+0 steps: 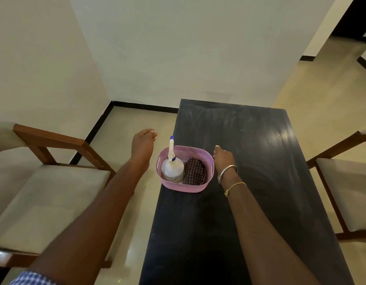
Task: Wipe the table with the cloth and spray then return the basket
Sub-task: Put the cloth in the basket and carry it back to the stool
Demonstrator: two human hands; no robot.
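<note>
The pink perforated plastic basket (185, 168) sits on the near-left part of the long dark glossy table (260, 182), close to its left edge. Inside it, a white spray bottle with a blue-tipped nozzle (172, 165) leans on the left, its neck rising above the rim, and a folded dark checked cloth (194, 171) lies beside it on the right.

The right hand (224, 159) is at the basket's right rim, fingers curled down and touching or nearly touching it (whether they actually grip the rim cannot be told from here). The left hand (144, 145) hovers over the floor just left of the table, clear of the basket, fingers loosely curled and holding nothing.

Faint streaks mark the far half of the tabletop, so the wiping looks possibly done, with both tools back in the basket; the step in hand is probably taking hold of it to carry it off. To do that well, both hands should close on opposite rims, since the bottle's weight sits to one side and would tip a one-handed lift. Lifting straight up keeps the tall nozzle from swinging out.

A wooden chair with a beige cushion (54, 182) stands left, another (346, 182) right.
</note>
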